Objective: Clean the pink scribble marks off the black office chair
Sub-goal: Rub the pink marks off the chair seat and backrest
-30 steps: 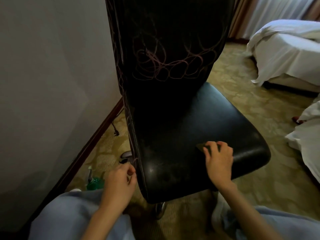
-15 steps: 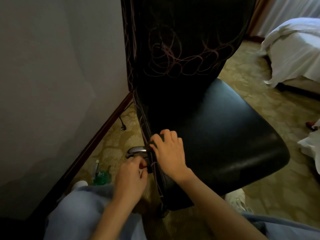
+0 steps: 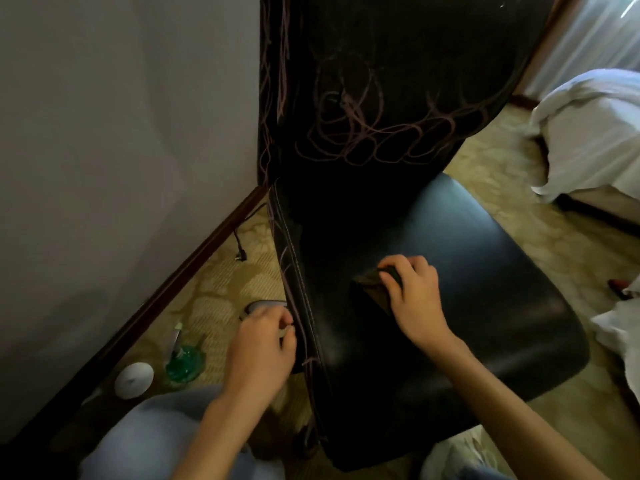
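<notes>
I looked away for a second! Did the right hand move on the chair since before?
Yes. The right hand left the stitched left edge, beside the left hand, and now sits toward the middle of the seat, gripping a dark cloth.

Left hand [image 3: 259, 344] curled; right hand [image 3: 412, 299] (knuckles up) gripping cloth [image 3: 372, 292].

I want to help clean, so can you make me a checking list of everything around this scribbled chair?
Surface: black chair seat, shiny, no scribbles seen on top.
Job's things: pink scribbles cover the backrest and left side edge; dark cloth lies on seat.
Clutter: green bottle and white round thing on carpet.
Hands: right hand grips the cloth; left hand curled at chair's left edge, grasp unclear.
Cables: black cord by the baseboard.
Surroundings: grey wall, bed with white sheets.
</notes>
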The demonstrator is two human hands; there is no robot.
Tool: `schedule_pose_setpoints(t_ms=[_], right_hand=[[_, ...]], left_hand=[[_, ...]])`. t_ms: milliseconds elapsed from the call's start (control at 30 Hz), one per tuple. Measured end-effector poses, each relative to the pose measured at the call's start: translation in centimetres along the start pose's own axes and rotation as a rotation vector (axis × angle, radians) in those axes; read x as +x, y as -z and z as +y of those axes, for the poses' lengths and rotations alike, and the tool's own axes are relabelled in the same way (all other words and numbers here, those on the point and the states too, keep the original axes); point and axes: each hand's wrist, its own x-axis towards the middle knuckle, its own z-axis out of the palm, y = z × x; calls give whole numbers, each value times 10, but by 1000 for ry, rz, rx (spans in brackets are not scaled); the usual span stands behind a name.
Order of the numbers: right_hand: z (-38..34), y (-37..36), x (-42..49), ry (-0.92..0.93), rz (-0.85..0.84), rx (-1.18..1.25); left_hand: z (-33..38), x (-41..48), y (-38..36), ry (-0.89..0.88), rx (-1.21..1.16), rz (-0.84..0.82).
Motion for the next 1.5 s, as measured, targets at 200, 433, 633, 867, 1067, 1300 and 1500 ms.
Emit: schedule_pose_setpoints(t_ms=[200,433,633,867,1067,1300,1500], right_hand=[[-71,-64,109,300,24,-41],[-93,-121,219,176,-110,-172],[-79,-136,212,270,-196,-190],[-53,-79,83,392,-187,-108],[-23,-21,-31,333,-345,-114],[-33,-35,-2,386,-211,-101],[-74,-95,114,282,-164,-110]], left_hand=[[5,20,-14,-72,-54,49],[5,43,-20,-20,-45,49],[5,49,-26,-63,-34,119],[17,39,-23,13,77,61],[24,33,-21,18,42,17],[23,32,-24,40,18,67],[18,34,-37,9,-1,147]])
